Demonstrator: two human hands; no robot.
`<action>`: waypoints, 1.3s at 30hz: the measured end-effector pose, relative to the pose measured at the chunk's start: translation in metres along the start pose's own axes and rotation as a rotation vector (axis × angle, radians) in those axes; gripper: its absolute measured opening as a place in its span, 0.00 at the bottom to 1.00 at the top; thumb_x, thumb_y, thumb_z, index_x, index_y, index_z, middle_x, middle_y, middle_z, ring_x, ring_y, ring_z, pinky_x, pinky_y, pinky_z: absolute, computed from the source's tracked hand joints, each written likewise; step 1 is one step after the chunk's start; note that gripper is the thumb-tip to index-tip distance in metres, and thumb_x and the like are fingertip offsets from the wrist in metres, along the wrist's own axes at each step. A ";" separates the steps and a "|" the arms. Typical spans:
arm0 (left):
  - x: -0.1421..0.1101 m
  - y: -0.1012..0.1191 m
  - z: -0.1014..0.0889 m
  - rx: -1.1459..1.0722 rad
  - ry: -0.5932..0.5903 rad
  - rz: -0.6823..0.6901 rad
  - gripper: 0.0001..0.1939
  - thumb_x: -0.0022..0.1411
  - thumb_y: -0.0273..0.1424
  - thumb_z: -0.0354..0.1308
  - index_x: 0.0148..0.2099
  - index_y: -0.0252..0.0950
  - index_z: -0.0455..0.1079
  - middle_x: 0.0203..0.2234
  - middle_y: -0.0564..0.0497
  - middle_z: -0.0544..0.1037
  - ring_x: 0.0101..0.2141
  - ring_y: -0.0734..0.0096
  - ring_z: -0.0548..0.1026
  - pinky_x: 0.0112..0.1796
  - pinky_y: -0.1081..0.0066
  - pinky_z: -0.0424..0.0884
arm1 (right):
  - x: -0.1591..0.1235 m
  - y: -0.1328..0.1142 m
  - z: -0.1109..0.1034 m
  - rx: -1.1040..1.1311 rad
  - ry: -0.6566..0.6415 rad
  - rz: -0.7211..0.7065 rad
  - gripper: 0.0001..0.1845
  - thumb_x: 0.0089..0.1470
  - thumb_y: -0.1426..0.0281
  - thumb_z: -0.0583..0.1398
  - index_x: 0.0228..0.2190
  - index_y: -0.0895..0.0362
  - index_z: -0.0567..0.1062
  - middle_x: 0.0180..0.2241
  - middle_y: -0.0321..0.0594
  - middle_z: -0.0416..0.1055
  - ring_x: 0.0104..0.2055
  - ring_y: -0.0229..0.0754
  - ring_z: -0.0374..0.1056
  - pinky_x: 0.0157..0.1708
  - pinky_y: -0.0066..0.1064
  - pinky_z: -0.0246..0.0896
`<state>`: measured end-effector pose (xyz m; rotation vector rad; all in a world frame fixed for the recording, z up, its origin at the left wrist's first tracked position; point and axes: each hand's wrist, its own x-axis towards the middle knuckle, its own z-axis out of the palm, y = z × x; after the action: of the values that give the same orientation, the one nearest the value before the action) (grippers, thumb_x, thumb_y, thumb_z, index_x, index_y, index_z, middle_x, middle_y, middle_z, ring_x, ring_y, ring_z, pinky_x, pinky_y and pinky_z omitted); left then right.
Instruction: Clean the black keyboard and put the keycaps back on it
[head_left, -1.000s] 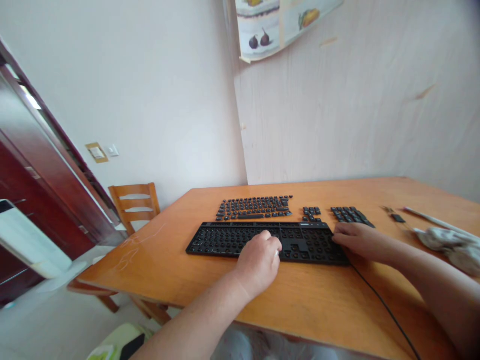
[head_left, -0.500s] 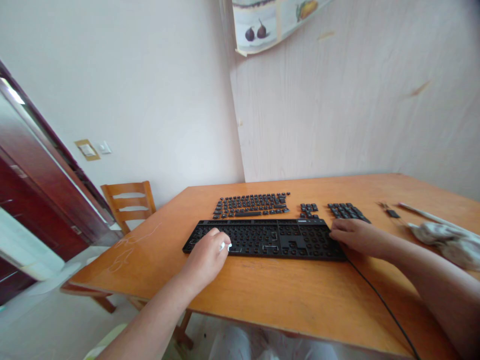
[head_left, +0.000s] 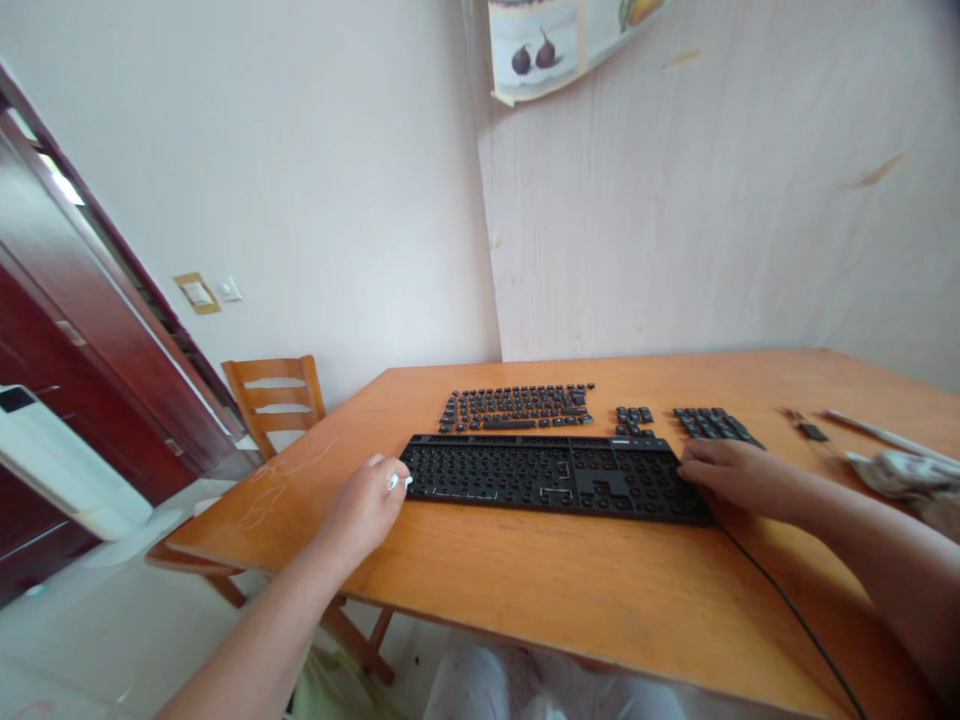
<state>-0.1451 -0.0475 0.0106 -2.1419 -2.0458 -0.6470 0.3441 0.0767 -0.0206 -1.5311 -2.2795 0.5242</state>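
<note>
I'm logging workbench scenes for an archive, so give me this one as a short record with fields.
Surface: orange-brown wooden table
Main item: black keyboard, keycaps off, sockets exposed
Left hand: at the keyboard's left end, holding a small white item, material unclear
Right hand: at the keyboard's right end
Behind keyboard: loose black keycaps in three groups
Cable: black, running from near the right hand toward the near table edge
Far right: crumpled cloth
</note>
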 end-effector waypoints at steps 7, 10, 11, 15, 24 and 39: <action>0.000 0.027 0.004 -0.095 0.005 0.042 0.09 0.60 0.27 0.49 0.37 0.37 0.71 0.32 0.48 0.72 0.36 0.65 0.72 0.38 0.68 0.66 | 0.000 -0.003 -0.003 -0.016 -0.016 0.021 0.14 0.53 0.60 0.53 0.22 0.54 0.68 0.24 0.37 0.69 0.31 0.42 0.65 0.34 0.32 0.57; 0.000 0.044 0.006 -0.148 -0.013 0.079 0.09 0.61 0.28 0.49 0.37 0.37 0.71 0.32 0.49 0.72 0.36 0.66 0.72 0.38 0.69 0.66 | 0.001 -0.003 -0.004 -0.025 -0.039 0.029 0.14 0.53 0.60 0.53 0.23 0.54 0.68 0.25 0.37 0.69 0.32 0.43 0.66 0.34 0.32 0.57; 0.000 0.051 0.008 -0.162 -0.019 0.092 0.09 0.61 0.28 0.49 0.37 0.37 0.71 0.32 0.49 0.71 0.36 0.67 0.72 0.38 0.69 0.66 | 0.001 -0.003 -0.004 -0.027 -0.044 0.030 0.14 0.54 0.60 0.53 0.23 0.54 0.68 0.25 0.37 0.69 0.32 0.43 0.66 0.34 0.32 0.57; 0.002 0.083 0.014 -0.218 -0.049 0.146 0.08 0.62 0.27 0.49 0.37 0.38 0.70 0.33 0.50 0.71 0.36 0.68 0.71 0.38 0.69 0.66 | 0.000 -0.007 -0.006 -0.034 -0.047 0.042 0.13 0.54 0.60 0.53 0.24 0.54 0.68 0.25 0.37 0.69 0.31 0.42 0.66 0.33 0.32 0.56; 0.016 0.124 0.020 -0.345 -0.130 0.264 0.12 0.62 0.24 0.49 0.42 0.39 0.72 0.39 0.51 0.73 0.41 0.70 0.72 0.43 0.71 0.66 | -0.003 -0.018 -0.010 -0.048 -0.044 0.057 0.11 0.54 0.63 0.54 0.24 0.55 0.69 0.26 0.38 0.70 0.31 0.42 0.66 0.32 0.31 0.54; 0.045 0.145 0.010 0.028 -0.349 0.444 0.10 0.61 0.29 0.52 0.40 0.43 0.74 0.34 0.52 0.73 0.35 0.70 0.73 0.35 0.72 0.64 | -0.010 -0.036 -0.016 -0.091 -0.037 0.099 0.12 0.54 0.64 0.53 0.22 0.55 0.66 0.24 0.38 0.68 0.29 0.40 0.64 0.28 0.30 0.50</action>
<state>-0.0015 -0.0149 0.0485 -2.7168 -1.5930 -0.1951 0.3260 0.0569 0.0102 -1.6989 -2.2934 0.4852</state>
